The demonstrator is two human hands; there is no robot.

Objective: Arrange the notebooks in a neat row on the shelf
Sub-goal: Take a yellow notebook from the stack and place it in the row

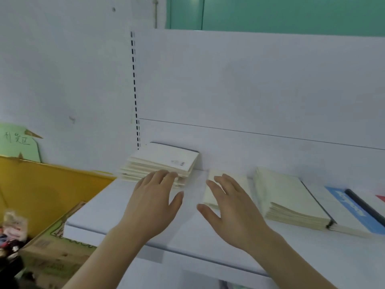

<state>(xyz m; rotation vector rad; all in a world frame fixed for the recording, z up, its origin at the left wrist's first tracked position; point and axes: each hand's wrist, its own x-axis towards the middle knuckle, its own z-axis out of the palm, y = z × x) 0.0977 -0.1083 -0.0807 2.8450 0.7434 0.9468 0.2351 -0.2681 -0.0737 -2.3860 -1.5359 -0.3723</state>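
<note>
White flat shelf board [129, 217] before me. Cream notebook stack with dark spine [291, 199] lies flat at right; a second cream stack [164, 163] leans against the back panel at left; thin cream notebook [212, 190] between. My left hand [152, 205], fingers spread, fingertips at the leaning stack; my right hand [233, 211], spread flat, over the thin notebook

My left hand [153, 202] and right hand [233, 211] hovered with fingers spread over the white shelf [125, 207], mid-frame, near cream notebook stacks [164, 163].
</note>
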